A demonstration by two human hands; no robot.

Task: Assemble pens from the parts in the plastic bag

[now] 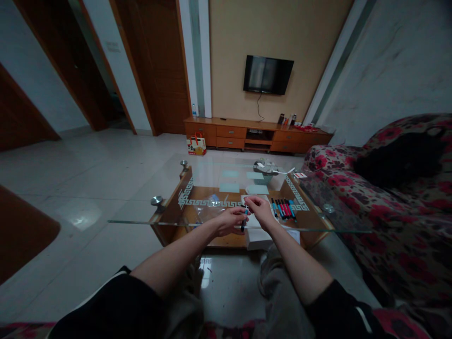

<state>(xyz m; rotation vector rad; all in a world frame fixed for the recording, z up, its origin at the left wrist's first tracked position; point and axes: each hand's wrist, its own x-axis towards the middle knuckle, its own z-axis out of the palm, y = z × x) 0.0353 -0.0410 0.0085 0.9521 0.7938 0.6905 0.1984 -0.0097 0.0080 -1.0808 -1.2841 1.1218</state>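
Over the glass coffee table [141, 214], my left hand [229, 221] is closed around a marker pen [243, 225] with a dark barrel and a blue band, its dark end pointing down. Just above the pen's upper end, my right hand [260, 210] is closed in a pinch, thumb and fingertips together. What sits between those fingertips is too small to make out. To the right of my right hand, several markers [284, 208] in blue, black and red lie side by side on the glass.
A clear plastic bag [206, 212] shows left of my hands. A dark basket [265, 176] with white items stands at the table's far side, a white box [257, 239] under its front edge. A flowered sofa [395, 221] is on the right, a TV cabinet [231, 133] beyond.
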